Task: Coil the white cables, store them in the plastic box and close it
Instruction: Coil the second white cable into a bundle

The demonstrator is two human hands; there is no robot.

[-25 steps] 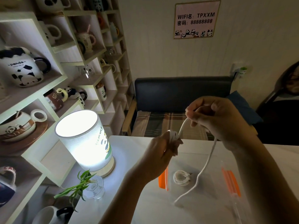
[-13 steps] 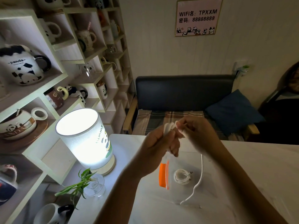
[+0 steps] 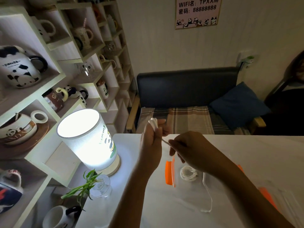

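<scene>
Two white cables are showing: one coiled cable (image 3: 188, 173) is lying inside the clear plastic box (image 3: 171, 172), and a second cable (image 3: 207, 191) is being wound above it, its loose tail trailing down to the worktop (image 3: 255, 155) just right of the box. One box, with orange latches; a clear lid (image 3: 279, 199) with an orange clip is lying further right of the box, so the box is standing open.

The left hand (image 3: 150, 142) is curling closed around a small bundle of cable loops (image 3: 153, 122), which is poking out above the knuckles, up and left of the box. The right hand (image 3: 189, 150), directly above the box, is pinching the cable strand between curled fingertips, drawing it taut toward the left hand.

The worktop is glowing pale under one lit lamp (image 3: 87, 139) standing left of the box, with one small glass vase (image 3: 100, 186) of green sprigs beside it. Behind the box a dark sofa (image 3: 185, 88) is sitting against the wall; shelves (image 3: 49, 76) of panda mugs are filling the far left.
</scene>
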